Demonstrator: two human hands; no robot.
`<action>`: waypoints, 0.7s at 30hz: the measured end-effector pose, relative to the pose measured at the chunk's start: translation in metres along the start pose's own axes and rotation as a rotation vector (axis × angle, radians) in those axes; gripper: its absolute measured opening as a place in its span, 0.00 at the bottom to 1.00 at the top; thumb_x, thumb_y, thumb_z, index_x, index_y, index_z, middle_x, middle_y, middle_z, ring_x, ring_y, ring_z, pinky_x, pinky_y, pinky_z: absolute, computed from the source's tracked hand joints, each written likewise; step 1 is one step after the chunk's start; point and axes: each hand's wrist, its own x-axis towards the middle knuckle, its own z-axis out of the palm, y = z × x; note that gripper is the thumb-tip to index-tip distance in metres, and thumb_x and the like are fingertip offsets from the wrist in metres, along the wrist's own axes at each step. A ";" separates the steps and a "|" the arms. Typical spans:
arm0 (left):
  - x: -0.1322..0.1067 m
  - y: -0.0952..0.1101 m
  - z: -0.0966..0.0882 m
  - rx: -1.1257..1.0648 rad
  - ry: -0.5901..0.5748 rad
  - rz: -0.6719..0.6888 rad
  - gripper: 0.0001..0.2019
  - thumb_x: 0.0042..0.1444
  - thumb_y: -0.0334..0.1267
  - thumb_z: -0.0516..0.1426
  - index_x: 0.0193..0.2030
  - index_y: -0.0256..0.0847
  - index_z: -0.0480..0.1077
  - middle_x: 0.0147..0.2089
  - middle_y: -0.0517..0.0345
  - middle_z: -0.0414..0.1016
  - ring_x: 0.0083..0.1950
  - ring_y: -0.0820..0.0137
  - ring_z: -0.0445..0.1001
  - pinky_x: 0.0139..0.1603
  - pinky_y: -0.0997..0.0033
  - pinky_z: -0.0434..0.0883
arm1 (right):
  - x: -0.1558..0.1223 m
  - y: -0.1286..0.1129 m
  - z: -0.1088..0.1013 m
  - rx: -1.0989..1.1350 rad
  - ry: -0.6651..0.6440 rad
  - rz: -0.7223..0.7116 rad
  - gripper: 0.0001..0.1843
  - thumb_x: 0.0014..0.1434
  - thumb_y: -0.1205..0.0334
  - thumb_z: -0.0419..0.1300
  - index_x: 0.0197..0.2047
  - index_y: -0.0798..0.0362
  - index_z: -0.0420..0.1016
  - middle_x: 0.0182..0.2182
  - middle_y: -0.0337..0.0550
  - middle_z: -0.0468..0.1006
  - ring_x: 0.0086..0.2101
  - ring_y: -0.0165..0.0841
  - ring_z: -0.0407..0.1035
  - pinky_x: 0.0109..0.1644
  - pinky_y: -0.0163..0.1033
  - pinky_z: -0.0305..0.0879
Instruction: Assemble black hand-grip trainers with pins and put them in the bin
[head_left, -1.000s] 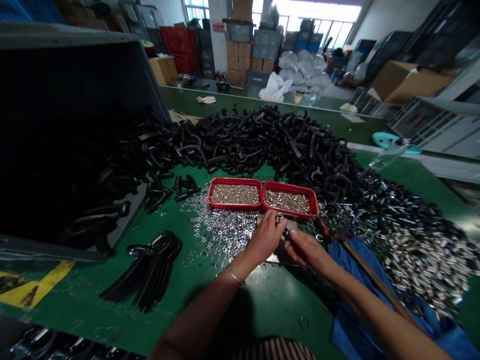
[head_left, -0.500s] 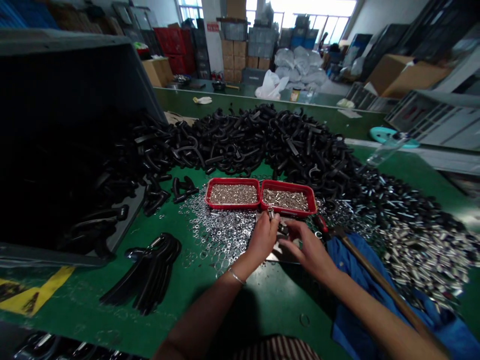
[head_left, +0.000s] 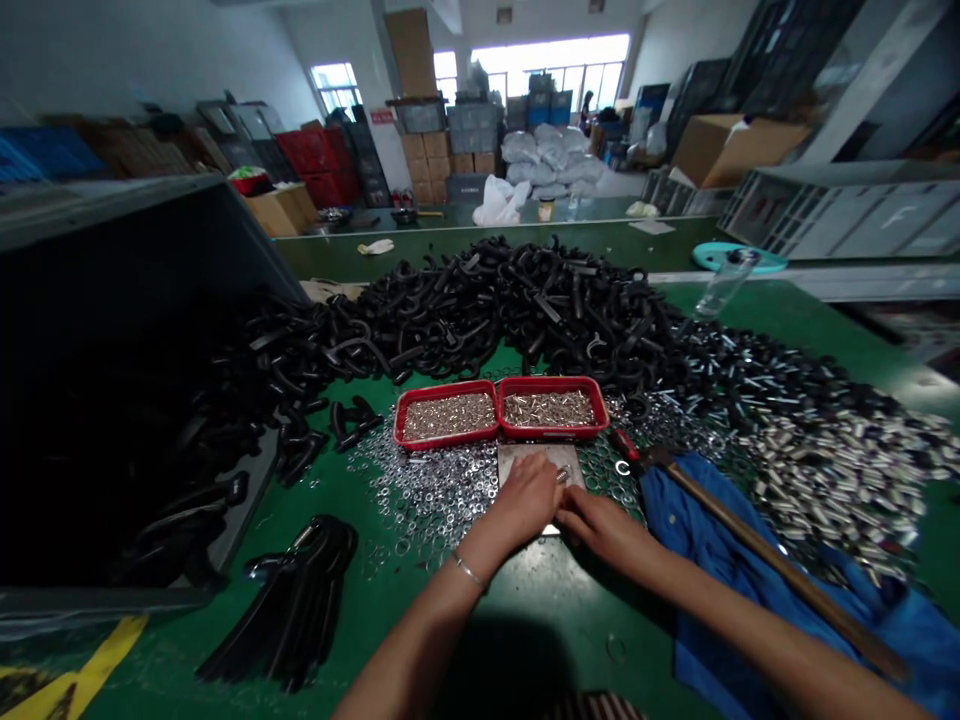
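My left hand [head_left: 527, 498] rests on a small grey metal plate [head_left: 537, 459] on the green table, fingers curled over a small silver part [head_left: 562, 475]. My right hand [head_left: 600, 525] lies right beside it, fingers closed near the same part; what it holds is hidden. Just beyond the plate stand two red trays [head_left: 501, 432] filled with small silver fasteners. Loose silver washers [head_left: 427, 490] are spread to the left of my hands.
A big heap of black curved handles [head_left: 487, 300] fills the table's middle. A dark crate [head_left: 112, 380] lies at the left, a stack of black handles [head_left: 292, 600] near the front. A wooden-handled hammer [head_left: 750, 550] lies on blue cloth [head_left: 720, 560] at right, beside silver sleeves [head_left: 832, 460].
The camera tilted up. Both hands dropped from just in front of the red trays onto the metal plate and drew closer together.
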 end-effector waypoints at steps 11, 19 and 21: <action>0.102 -0.002 -0.048 0.528 -0.099 -0.109 0.12 0.65 0.32 0.50 0.48 0.36 0.74 0.50 0.43 0.75 0.55 0.60 0.72 0.59 0.60 0.65 | -0.048 0.009 -0.075 1.356 0.023 0.055 0.42 0.64 0.28 0.36 0.61 0.49 0.70 0.66 0.49 0.65 0.66 0.42 0.57 0.71 0.51 0.51; 0.139 -0.031 -0.036 0.583 -0.247 -0.156 0.11 0.59 0.29 0.54 0.43 0.31 0.78 0.42 0.37 0.80 0.45 0.58 0.79 0.50 0.63 0.73 | -0.059 0.029 -0.077 1.178 0.104 -0.010 0.38 0.67 0.33 0.37 0.64 0.47 0.68 0.65 0.49 0.68 0.64 0.43 0.61 0.70 0.56 0.53; 0.130 -0.031 -0.036 0.557 -0.189 -0.128 0.12 0.61 0.30 0.53 0.45 0.33 0.76 0.46 0.38 0.79 0.48 0.58 0.78 0.53 0.62 0.71 | -0.070 0.044 -0.086 0.862 0.180 0.011 0.31 0.68 0.38 0.45 0.65 0.46 0.67 0.63 0.49 0.70 0.62 0.44 0.65 0.67 0.56 0.56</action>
